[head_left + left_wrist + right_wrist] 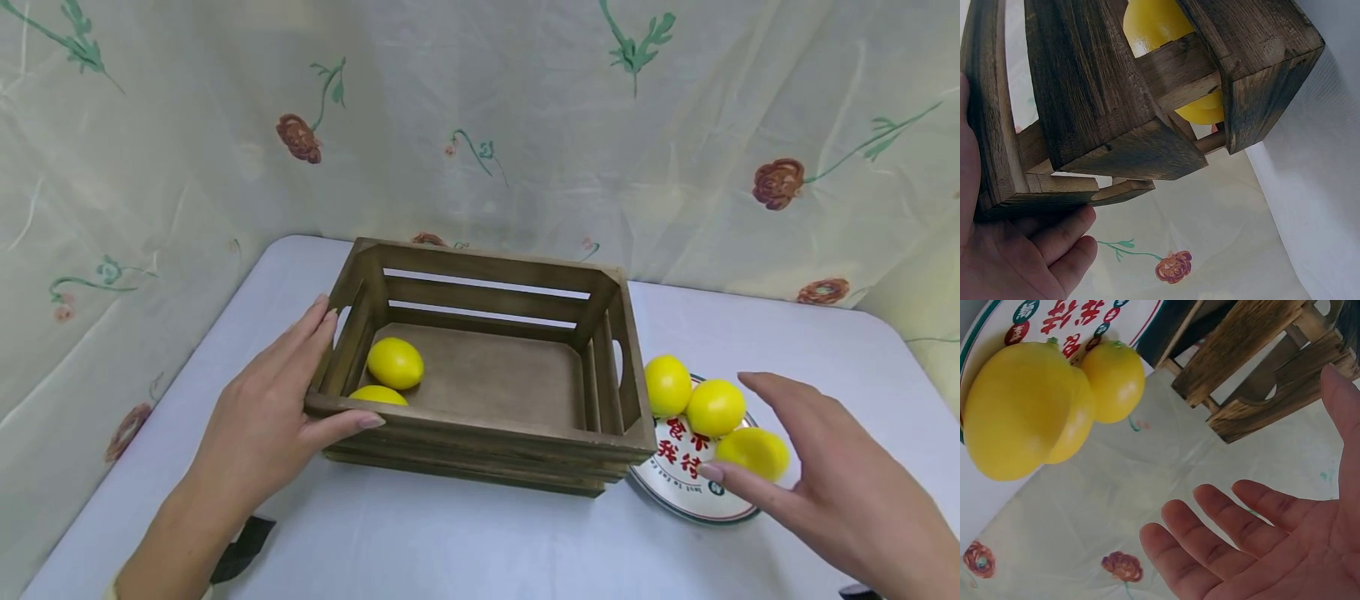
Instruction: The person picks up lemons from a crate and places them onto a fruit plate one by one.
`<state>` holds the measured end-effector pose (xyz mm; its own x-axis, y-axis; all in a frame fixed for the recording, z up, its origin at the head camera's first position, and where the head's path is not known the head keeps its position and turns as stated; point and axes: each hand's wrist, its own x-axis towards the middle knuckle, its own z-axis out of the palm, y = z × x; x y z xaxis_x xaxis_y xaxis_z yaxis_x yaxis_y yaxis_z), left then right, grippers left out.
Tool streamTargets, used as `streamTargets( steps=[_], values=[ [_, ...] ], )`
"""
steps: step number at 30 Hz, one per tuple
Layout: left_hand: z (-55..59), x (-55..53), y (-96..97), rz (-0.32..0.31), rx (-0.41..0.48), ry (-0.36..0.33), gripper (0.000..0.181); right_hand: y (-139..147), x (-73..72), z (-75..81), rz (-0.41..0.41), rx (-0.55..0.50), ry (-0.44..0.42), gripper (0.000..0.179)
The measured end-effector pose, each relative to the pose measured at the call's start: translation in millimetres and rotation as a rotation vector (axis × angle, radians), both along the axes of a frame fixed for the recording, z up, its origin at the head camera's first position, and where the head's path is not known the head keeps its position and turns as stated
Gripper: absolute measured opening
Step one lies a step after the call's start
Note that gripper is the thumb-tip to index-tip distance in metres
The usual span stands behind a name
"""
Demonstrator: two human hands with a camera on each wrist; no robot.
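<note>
A brown slatted wooden crate [480,427] stands in the middle of the table. My left hand [258,417] grips its near left corner, the thumb along the front rim and the fingers at the left side. Inside lie two lemons, one whole in view [395,363] and another lemon [379,395] partly hidden by the front wall. Right of the crate, a white plate [693,493] with red characters bears three lemons: a far lemon [667,386], a middle lemon [716,408] and a near lemon [753,452]. Over the plate's right side hovers my right hand [847,467], fingers spread, holding nothing.
A white cloth covers the table [450,542]. Behind it and at the sides hangs a pale curtain [525,125] printed with flowers. The plate sits close against the crate's right end, partly hidden by it.
</note>
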<state>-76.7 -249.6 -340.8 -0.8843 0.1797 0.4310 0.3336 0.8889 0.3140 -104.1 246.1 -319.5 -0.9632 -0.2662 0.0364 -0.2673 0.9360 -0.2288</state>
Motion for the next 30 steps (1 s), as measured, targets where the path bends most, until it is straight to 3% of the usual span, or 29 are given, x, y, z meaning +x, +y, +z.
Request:
streamTargets(
  steps=[10,17,26,30],
  values=[
    [1.8,1.7,0.9,0.02,-0.008,-0.032,0.112,-15,7.7,10.6,0.094,0.015,0.075,0.098],
    [0.0,1.4,0.4,0.015,-0.003,-0.022,0.111,-25,9.3,20.7,0.146,0.059,0.107,0.103],
    [-0.5,0.7,-0.2,0.007,-0.007,-0.013,0.111,-45,10.2,43.2,0.271,0.028,0.228,0.096],
    [-0.6,0.3,0.1,0.004,-0.008,-0.002,0.111,-55,6.1,54.8,0.331,0.059,0.24,0.096]
  ],
)
